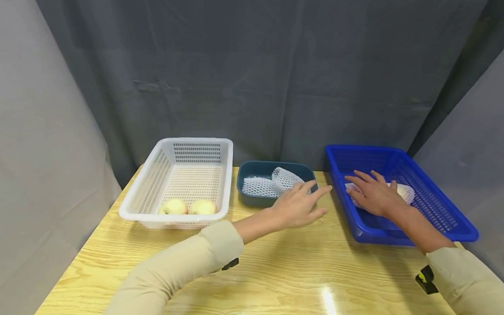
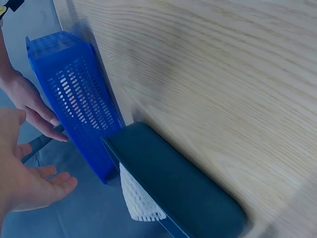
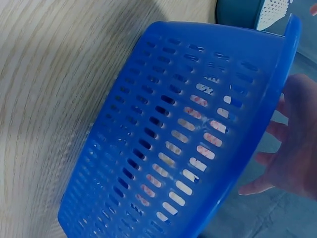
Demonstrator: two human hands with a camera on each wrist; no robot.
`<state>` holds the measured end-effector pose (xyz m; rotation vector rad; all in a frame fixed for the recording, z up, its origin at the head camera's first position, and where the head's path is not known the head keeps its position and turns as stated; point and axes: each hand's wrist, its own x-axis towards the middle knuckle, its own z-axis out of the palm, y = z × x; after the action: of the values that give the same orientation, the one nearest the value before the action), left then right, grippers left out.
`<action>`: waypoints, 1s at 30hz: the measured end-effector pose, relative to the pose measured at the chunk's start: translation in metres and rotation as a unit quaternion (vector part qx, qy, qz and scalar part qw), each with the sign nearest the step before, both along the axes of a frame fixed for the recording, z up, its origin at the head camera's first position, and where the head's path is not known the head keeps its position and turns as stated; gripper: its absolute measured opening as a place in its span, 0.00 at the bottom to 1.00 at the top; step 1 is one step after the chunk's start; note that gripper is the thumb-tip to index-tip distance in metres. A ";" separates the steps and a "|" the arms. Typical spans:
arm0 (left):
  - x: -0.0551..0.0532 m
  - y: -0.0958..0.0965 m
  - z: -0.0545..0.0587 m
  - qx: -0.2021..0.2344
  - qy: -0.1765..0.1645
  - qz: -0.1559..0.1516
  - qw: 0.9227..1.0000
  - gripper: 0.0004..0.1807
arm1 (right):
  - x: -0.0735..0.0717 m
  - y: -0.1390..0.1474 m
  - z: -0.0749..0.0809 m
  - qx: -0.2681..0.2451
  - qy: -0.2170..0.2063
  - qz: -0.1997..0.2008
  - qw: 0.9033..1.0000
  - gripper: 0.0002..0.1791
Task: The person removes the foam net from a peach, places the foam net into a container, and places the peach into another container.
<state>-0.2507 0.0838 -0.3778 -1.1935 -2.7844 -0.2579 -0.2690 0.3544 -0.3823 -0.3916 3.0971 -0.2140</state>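
My left hand (image 1: 297, 206), fingers spread and holding nothing, hovers by the front right corner of a dark teal bin (image 1: 257, 202). White foam net sleeves (image 1: 259, 187) lie inside that bin, and one (image 2: 138, 196) pokes above its rim in the left wrist view. Over the near left part of a blue basket (image 1: 413, 239), my right hand (image 1: 373, 195) has its fingers stretched out with nothing gripped. Below it, partly hidden, is pale fruit in a white foam net (image 1: 407, 194). Through the basket's slots (image 3: 168, 144), the right wrist view shows pinkish fruit and white netting.
A white slotted basket (image 1: 130, 199) stands at the left of the wooden table (image 1: 281, 272), with two pale yellow apples (image 1: 173, 206) along its near side. Dark grey curtain (image 1: 232, 74) hangs close behind the containers, and lighter cloth (image 1: 34, 137) closes off the sides.
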 end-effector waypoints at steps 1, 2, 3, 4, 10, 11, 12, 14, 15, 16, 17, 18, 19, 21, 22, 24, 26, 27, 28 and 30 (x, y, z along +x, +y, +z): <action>0.000 0.003 0.000 -0.004 0.003 -0.002 1.000 0.33 | 0.000 0.001 0.000 0.002 0.001 -0.001 1.000 0.33; 0.001 0.005 0.000 -0.008 0.008 -0.004 1.000 0.33 | 0.001 0.001 0.001 0.004 0.001 -0.001 1.000 0.33; 0.002 0.008 0.000 -0.009 0.010 -0.005 1.000 0.33 | 0.001 0.002 0.001 0.007 0.002 -0.001 1.000 0.33; 0.002 0.010 0.000 -0.009 0.012 -0.008 1.000 0.33 | 0.001 0.002 0.002 0.010 0.002 -0.002 1.000 0.32; 0.006 0.024 -0.001 -0.019 0.029 -0.020 0.999 0.33 | 0.003 0.008 0.003 0.017 -0.001 -0.002 1.000 0.32; 0.006 0.026 -0.002 -0.023 0.032 -0.021 0.999 0.33 | 0.003 0.010 0.003 0.017 -0.002 -0.002 1.000 0.32; 0.006 0.029 -0.002 -0.028 0.035 -0.022 0.999 0.33 | 0.003 0.011 0.003 0.017 -0.002 -0.003 1.000 0.32; 0.006 0.034 -0.004 -0.035 0.036 -0.024 0.998 0.33 | 0.004 0.014 0.002 0.021 -0.003 -0.004 1.000 0.33; 0.007 0.036 -0.005 -0.036 0.036 -0.025 0.998 0.33 | 0.004 0.015 0.002 0.024 -0.003 -0.005 1.000 0.33; 0.007 0.039 -0.005 -0.038 0.034 -0.025 0.998 0.33 | 0.004 0.016 0.001 0.025 -0.003 -0.005 1.000 0.33; 0.007 0.042 -0.006 -0.039 0.034 -0.025 0.998 0.33 | 0.004 0.017 0.001 0.025 -0.003 -0.004 1.000 0.34; 0.008 0.044 -0.006 -0.041 0.031 -0.026 0.998 0.33 | 0.005 0.018 0.001 0.025 -0.002 -0.003 1.000 0.33; 0.008 0.047 -0.006 -0.042 0.030 -0.027 0.998 0.33 | 0.005 0.018 0.000 0.023 -0.001 0.004 1.000 0.33; 0.009 0.051 -0.006 -0.047 0.027 -0.030 0.998 0.33 | 0.005 0.019 0.000 0.017 0.004 0.021 1.000 0.32; 0.010 0.053 -0.007 -0.049 0.024 -0.031 0.998 0.33 | 0.006 0.020 -0.001 0.015 0.005 0.029 0.999 0.31; 0.012 0.056 -0.008 -0.053 0.020 -0.033 0.998 0.33 | 0.006 0.021 -0.002 0.015 0.005 0.045 0.999 0.31; 0.013 0.059 -0.010 -0.058 0.017 -0.035 0.998 0.33 | 0.005 0.023 -0.004 0.016 0.003 0.053 0.998 0.31; 0.013 0.061 -0.011 -0.061 0.016 -0.036 0.997 0.33 | 0.005 0.025 -0.004 0.018 -0.002 0.053 0.998 0.32; 0.013 0.062 -0.012 -0.062 0.015 -0.037 0.997 0.33 | 0.005 0.026 -0.005 0.019 -0.006 0.052 0.998 0.32; 0.014 0.066 -0.013 -0.065 0.018 -0.040 0.997 0.33 | 0.005 0.029 -0.006 0.021 -0.008 0.048 0.999 0.32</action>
<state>-0.2362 0.1493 -0.3906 -1.3273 -2.7621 -0.0596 -0.2639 0.3830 -0.3884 -0.5342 3.0511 -0.1506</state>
